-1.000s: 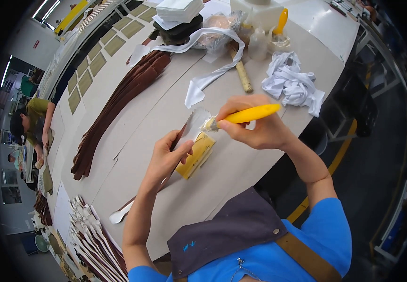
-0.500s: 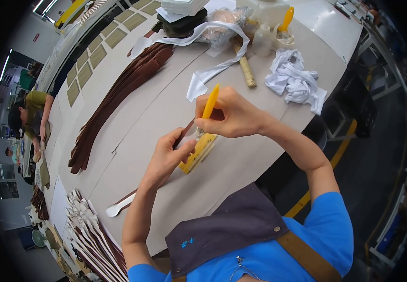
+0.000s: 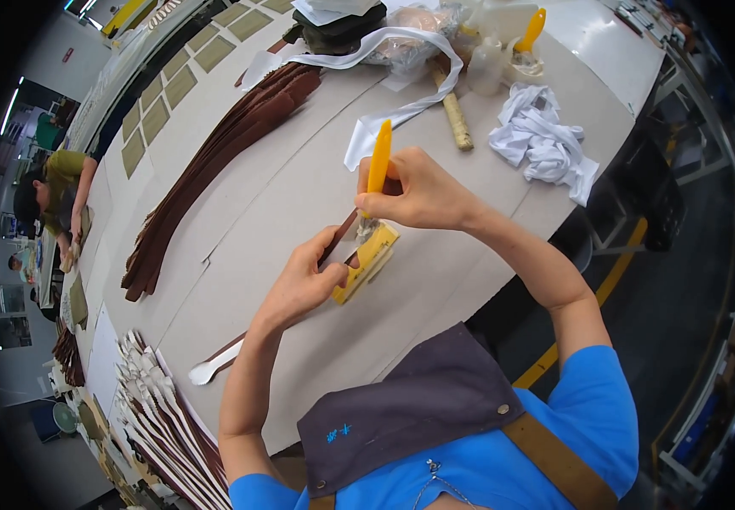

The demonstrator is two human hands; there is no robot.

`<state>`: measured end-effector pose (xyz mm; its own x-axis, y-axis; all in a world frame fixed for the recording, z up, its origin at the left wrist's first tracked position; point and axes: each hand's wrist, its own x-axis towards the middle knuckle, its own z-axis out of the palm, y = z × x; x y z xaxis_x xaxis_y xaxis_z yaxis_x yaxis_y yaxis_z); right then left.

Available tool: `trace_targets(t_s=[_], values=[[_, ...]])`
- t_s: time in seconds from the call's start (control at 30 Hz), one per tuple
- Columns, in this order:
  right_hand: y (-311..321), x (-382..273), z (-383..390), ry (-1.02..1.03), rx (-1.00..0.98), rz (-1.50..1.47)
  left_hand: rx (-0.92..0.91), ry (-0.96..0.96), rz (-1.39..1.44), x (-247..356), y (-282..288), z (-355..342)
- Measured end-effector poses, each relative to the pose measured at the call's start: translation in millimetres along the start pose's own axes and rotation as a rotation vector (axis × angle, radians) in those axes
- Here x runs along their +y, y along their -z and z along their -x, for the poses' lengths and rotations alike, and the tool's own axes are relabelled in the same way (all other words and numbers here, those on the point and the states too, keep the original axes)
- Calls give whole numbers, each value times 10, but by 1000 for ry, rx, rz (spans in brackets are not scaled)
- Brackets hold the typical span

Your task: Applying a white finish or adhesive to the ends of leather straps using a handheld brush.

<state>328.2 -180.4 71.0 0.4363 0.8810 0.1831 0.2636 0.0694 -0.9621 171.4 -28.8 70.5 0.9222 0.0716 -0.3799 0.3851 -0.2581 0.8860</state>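
My right hand point(image 3: 423, 191) is closed round a brush with a yellow handle point(image 3: 379, 161). Its whitish, coated bristles point down at a narrow brown strap point(image 3: 339, 237). This strap is pinched in my left hand point(image 3: 299, 276), close to the brush tip. Beneath the bristles and my left fingers lies a yellow block point(image 3: 377, 255), and the strap's far part crosses it. The strap's other end trails under my left forearm toward the lower left, where a white tip point(image 3: 205, 372) shows. My fingers hide part of the strap.
A fanned stack of brown strips point(image 3: 214, 170) lies left of my hands. White-edged strips point(image 3: 159, 408) sit lower left. Behind are a crumpled white cloth point(image 3: 542, 140), a stick-like handle point(image 3: 457, 123), bottles and another yellow-handled brush point(image 3: 532, 32). A co-worker point(image 3: 66, 183) bends over the left edge.
The brush handle stands more upright, and my right hand has shifted slightly up. My left hand keeps its pinch on the strap. The whole view has shifted a little.
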Motion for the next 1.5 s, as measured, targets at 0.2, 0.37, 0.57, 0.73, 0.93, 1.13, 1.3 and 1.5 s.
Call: trace_targets(t_s=[0.2,0.37,0.57,0.73,0.93,1.13,1.3,1.5], values=[[-67,-13,-22,16,-73,-30,-30,-14,22,-26,-4,-31],[78,20,15,-8,-47,-7,-21,29,82,-21,52,5],[224,70,77,54,-8,81,-24,63,171,-44,64,-12],[301,133,113,121,36,193,-68,92,187,-62,102,-32],[457,-48,287,140,173,141,-87,138,198,-55,104,-29],[61,-72,323,342,27,173,-111,120,226,-49,67,-19],[123,15,288,288,74,224,-101,131,263,-76,86,50],[105,-17,336,384,15,253,-142,138,309,-129,82,21]])
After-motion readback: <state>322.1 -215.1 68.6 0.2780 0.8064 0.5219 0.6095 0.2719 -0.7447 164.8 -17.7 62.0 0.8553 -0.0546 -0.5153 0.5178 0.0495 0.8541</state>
